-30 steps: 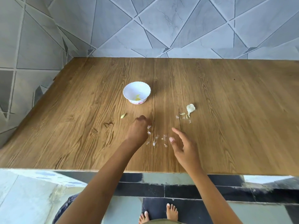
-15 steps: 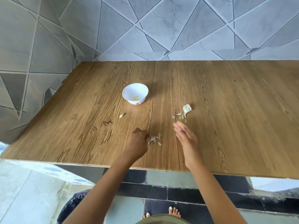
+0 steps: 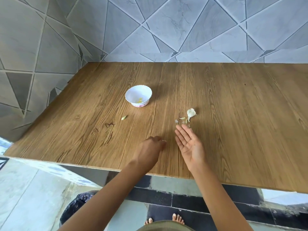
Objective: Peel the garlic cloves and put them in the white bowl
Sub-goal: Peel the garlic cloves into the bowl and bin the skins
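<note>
Garlic [image 3: 190,112]: pale, skin on, untouched. Lies just beyond the tips of the right fingers [image 3: 182,132], a little to their right.

Loose flakes [image 3: 182,118]: scattered between the garlic and those same fingertips, close to the tips.

Small greenish bit [image 3: 123,117]: well beyond the left fingers [image 3: 160,142] and off to their left, between them and the bowl. Too small to tell whether clove or skin.

White bowl [image 3: 138,95]: upright, well beyond the left fingers. Holds yellowish peeled pieces [image 3: 140,101] at the bottom, as a second ago.

Skin scraps [image 3: 164,140]: strewn a second ago on the table [image 3: 233,114] between the two sets of fingers, fewer half a second ago, now gone from that patch. Reduced to one pale fleck at the left fingertips.

Left hand [image 3: 150,148]: knuckles up, fingers curled under. Probably pinching the gathered scraps, though mostly hidden beneath the hand.

Right hand [image 3: 190,144]: turned over from a loose point to palm up. Fingers straight and pressed together, thumb out, holding nothing. Sits just right of the left fingertips.

Reading for the task: a tidying pause, not peeling. Looks like scraps swept up and about to be tipped into the waiting palm. No clove in either hand, no gain in the bowl. Garlic beyond the right fingertips not yet peeled, so a fair part of the job to go.
</note>
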A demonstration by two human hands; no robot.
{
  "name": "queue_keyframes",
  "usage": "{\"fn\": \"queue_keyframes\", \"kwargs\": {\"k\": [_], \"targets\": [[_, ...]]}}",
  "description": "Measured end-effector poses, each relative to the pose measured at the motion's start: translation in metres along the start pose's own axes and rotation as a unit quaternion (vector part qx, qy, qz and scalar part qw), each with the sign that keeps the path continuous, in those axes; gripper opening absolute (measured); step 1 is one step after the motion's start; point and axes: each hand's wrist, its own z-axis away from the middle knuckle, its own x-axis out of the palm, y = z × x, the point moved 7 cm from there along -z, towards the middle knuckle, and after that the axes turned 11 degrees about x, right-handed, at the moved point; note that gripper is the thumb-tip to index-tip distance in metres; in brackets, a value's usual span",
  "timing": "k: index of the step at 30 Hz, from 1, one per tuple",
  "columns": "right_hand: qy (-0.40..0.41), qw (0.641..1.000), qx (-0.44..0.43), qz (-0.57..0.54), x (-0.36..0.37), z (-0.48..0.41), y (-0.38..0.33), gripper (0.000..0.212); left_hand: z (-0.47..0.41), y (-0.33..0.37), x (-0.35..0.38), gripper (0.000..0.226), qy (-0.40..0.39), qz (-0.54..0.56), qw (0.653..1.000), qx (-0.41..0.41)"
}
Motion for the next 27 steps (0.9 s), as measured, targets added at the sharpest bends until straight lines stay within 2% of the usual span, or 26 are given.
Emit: {"fn": "queue_keyframes", "kwargs": {"k": [3, 6, 8, 9, 11, 12, 13, 15, 17, 20, 24, 27], "targets": [[0.01, 1.0, 0.012, -0.009, 0.0, -0.003, 0.002, 0.034, 0.005, 0.009, 0.005, 0.032, 0.005, -0.014, 1.0, 0.015], [0.01, 0.999, 0.023, -0.027, 0.004, -0.003, 0.003, 0.032, 0.0, 0.003, 0.004, 0.015, 0.027, 0.013, 1.0, -0.007], [0.011, 0.999, 0.034, -0.038, 0.007, -0.004, 0.005, 0.032, -0.007, -0.016, -0.003, 0.013, 0.056, 0.108, 0.99, -0.066], [0.013, 0.998, 0.044, -0.048, 0.008, -0.005, 0.006, 0.032, -0.011, -0.026, -0.008, 0.013, 0.069, 0.186, 0.975, -0.097], [0.002, 0.994, 0.073, -0.085, 0.014, -0.006, 0.011, 0.032, -0.016, -0.035, -0.023, 0.018, 0.091, 0.367, 0.917, -0.128], [-0.006, 0.99, 0.088, -0.108, 0.019, -0.007, 0.013, 0.032, -0.019, -0.031, -0.031, 0.02, 0.091, 0.413, 0.899, -0.112], [-0.01, 0.986, 0.103, -0.128, 0.024, -0.007, 0.015, 0.032, -0.023, -0.021, -0.041, 0.02, 0.077, 0.414, 0.904, -0.074], [-0.018, 0.979, 0.126, -0.159, 0.031, -0.011, 0.02, 0.035, -0.029, 0.008, -0.055, 0.023, 0.044, 0.31, 0.95, 0.01], [-0.025, 0.977, 0.132, -0.164, 0.034, -0.017, 0.023, 0.04, -0.033, 0.025, -0.056, 0.029, 0.026, 0.234, 0.97, 0.062], [-0.035, 0.973, 0.128, -0.188, 0.036, -0.023, 0.023, 0.04, -0.038, 0.023, -0.048, 0.028, 0.013, 0.179, 0.983, 0.041], [-0.035, 0.967, 0.123, -0.218, 0.036, -0.021, 0.026, 0.037, -0.036, 0.03, -0.052, 0.018, 0.056, 0.12, 0.991, 0.021], [-0.021, 0.969, 0.109, -0.218, 0.031, -0.018, 0.023, 0.039, -0.035, 0.031, -0.052, 0.017, 0.084, 0.149, 0.984, 0.04]]}}
